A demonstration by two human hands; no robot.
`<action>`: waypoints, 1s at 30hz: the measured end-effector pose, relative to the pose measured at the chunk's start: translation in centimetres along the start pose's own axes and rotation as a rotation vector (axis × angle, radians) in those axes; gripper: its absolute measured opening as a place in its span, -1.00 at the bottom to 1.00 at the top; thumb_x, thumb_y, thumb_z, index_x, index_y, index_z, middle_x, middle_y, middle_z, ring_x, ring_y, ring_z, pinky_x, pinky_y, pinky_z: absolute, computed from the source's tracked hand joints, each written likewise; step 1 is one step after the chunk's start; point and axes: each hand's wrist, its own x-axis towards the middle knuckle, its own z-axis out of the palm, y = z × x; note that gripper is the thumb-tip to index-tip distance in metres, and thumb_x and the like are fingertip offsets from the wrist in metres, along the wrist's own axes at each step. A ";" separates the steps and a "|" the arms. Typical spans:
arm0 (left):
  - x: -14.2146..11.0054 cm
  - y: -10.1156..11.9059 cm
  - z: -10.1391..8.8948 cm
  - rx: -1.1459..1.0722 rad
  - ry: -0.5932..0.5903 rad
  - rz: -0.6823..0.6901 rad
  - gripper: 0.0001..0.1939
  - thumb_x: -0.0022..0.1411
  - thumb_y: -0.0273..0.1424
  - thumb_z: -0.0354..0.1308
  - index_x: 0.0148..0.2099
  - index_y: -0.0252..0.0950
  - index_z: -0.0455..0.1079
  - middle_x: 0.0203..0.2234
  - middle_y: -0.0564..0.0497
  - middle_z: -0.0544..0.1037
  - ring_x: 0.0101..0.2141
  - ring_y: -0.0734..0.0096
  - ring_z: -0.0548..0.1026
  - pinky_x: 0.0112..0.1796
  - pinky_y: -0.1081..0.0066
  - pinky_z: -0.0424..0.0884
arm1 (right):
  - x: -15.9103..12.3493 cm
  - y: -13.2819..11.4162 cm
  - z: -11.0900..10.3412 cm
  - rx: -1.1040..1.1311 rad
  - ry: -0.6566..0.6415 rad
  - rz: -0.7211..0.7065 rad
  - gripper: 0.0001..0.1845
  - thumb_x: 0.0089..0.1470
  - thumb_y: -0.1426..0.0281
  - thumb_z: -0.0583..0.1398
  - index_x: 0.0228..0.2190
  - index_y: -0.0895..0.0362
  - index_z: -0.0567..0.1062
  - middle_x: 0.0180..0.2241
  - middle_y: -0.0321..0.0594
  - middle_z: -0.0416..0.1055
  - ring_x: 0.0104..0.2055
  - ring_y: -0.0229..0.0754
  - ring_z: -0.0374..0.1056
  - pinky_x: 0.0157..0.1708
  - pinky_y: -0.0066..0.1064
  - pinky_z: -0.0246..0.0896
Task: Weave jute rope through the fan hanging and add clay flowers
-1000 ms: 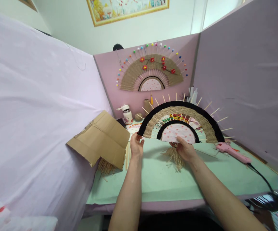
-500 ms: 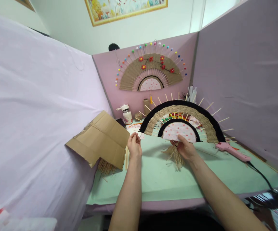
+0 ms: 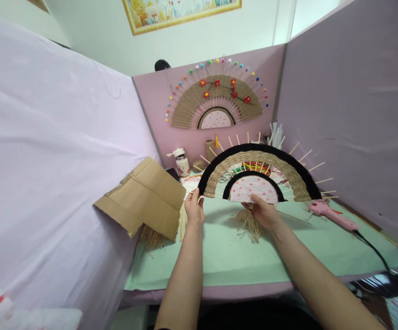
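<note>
A half-round woven fan (image 3: 216, 176) with black bands, wooden sticks poking out along its arc and a pink dotted centre is held upright above the table. My right hand (image 3: 263, 211) grips the lower edge of that centre, thumb on the front face and fingers behind. At the fan's left bottom corner, my left hand (image 3: 195, 207) is closed on the end of the black band and a stick there. A frayed twine tassel (image 3: 250, 225) hangs below the fan beside my right hand.
A pink glue gun (image 3: 334, 217) with a black cord lies at right. Brown cardboard (image 3: 144, 195) covers some sticks at left. A white bottle (image 3: 181, 162) and twine roll (image 3: 210, 149) stand behind. A finished fan (image 3: 185, 107) hangs on the partition; a person's head (image 3: 162, 65) shows above.
My left hand has gone from beside the fan's left corner to gripping it. The fan has tilted slightly, its left side shifting a little left. My right hand keeps its hold.
</note>
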 end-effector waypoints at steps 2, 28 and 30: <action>0.0 0.0 -0.1 0.008 0.010 -0.010 -0.71 -0.19 -0.32 0.41 -0.44 -0.31 0.40 -0.49 0.12 0.44 -0.50 0.64 0.33 -0.44 0.54 0.20 | 0.0 0.0 0.0 -0.007 0.002 0.010 -0.78 -0.18 0.42 0.35 -0.39 0.03 0.50 -0.41 -0.40 0.54 -0.37 -0.25 0.43 -0.31 -0.39 0.40; -0.6 -0.4 0.4 -0.116 -0.137 -0.103 -0.55 0.16 -0.01 0.06 -0.20 -0.29 0.48 -0.32 -0.11 0.53 -0.29 0.37 0.52 -0.25 0.38 0.41 | 1.0 0.5 -0.6 0.057 0.009 -0.061 -0.77 -0.15 0.40 0.35 -0.37 0.00 0.48 -0.38 -0.40 0.56 -0.39 -0.24 0.47 -0.36 -0.40 0.45; -0.6 -0.6 0.4 -0.080 -0.091 -0.060 -0.66 0.11 -0.13 0.19 -0.22 -0.30 0.48 -0.33 -0.09 0.53 -0.33 0.43 0.52 -0.26 0.42 0.39 | 1.1 0.5 -0.8 0.058 0.015 -0.059 -0.77 -0.16 0.41 0.35 -0.37 -0.01 0.49 -0.37 -0.42 0.56 -0.40 -0.26 0.46 -0.35 -0.41 0.46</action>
